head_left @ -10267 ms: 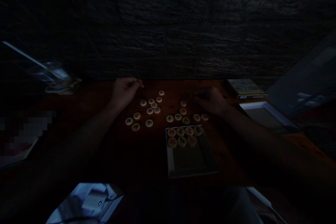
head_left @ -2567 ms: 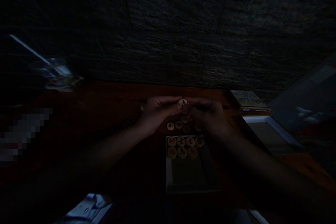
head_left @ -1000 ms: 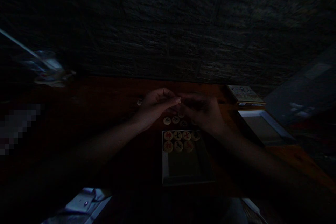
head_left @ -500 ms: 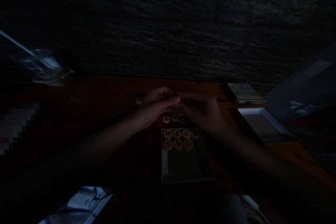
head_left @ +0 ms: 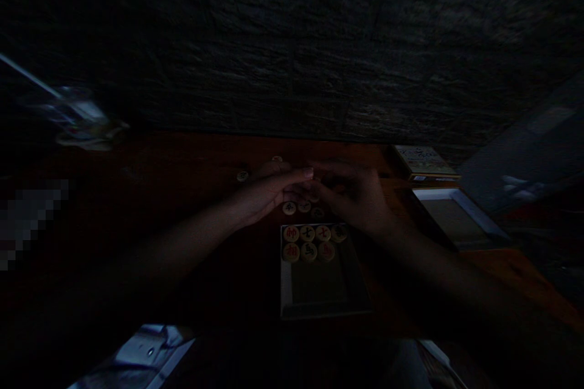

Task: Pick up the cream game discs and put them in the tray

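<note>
The scene is very dark. My left hand [head_left: 264, 194] and my right hand [head_left: 358, 200] meet fingertip to fingertip over the wooden table [head_left: 182, 182], just beyond a shallow grey box [head_left: 286, 282]. Both hands have their fingers drawn together, and what they hold is hidden. Several round Chinese chess pieces [head_left: 308, 242] with red and black characters lie in two rows at the box's far end. Three loose pieces [head_left: 289, 208] lie on the table under my hands. Another loose piece [head_left: 242, 176] sits to the left of my left hand.
A dark stone wall [head_left: 292, 42] rises behind the table. At the right lie a second shallow box [head_left: 456, 219] and a printed box lid [head_left: 422, 161]. A clear plastic item [head_left: 77, 121] sits at the far left. A pale bag [head_left: 146, 349] lies near the bottom edge.
Both hands left the scattered pieces and came together at the centre with a piece between the fingers. Over the last second they sank slightly, and that piece no longer shows.
</note>
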Tool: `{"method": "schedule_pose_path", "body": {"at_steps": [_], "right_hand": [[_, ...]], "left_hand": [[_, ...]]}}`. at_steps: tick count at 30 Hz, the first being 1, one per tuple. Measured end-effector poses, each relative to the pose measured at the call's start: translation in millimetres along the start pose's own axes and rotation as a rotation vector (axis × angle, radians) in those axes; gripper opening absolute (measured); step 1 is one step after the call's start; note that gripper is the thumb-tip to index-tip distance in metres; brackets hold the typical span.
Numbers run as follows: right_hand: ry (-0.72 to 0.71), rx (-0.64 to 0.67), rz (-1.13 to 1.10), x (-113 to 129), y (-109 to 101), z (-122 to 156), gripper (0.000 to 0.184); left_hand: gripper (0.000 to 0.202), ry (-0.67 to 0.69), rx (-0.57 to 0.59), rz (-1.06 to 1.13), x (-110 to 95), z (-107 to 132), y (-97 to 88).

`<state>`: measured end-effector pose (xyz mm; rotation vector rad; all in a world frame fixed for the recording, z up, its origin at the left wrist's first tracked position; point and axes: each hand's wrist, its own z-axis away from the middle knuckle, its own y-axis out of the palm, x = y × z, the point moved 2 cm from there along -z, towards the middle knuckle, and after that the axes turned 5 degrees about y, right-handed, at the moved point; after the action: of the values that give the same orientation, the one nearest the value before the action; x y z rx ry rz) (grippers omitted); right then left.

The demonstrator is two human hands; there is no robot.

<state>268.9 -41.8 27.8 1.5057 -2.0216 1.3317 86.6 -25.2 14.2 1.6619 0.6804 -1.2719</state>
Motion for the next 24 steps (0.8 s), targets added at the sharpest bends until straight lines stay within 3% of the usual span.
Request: {"method": "schedule_pose_path", "body": {"at_steps": [6,11,24], "right_hand": [[-0.082,-0.004,0.027,1.9,-1.8,-1.2,0.035],[-0.042,0.037,0.025,0.7,-1.6,-1.1,0.034],[-0.111,0.046,0.063,6.2,-3.8,-1.7,0.029]], "left_hand": [[0.024,-0.023,0.011,0.021,1.0,0.4,1.5],[0.023,-0.021,-0.001,-0.002,0.5,0.6,0.9],[0.020,-0.061,0.024,0.084,0.3,0.8,0.7]]}}
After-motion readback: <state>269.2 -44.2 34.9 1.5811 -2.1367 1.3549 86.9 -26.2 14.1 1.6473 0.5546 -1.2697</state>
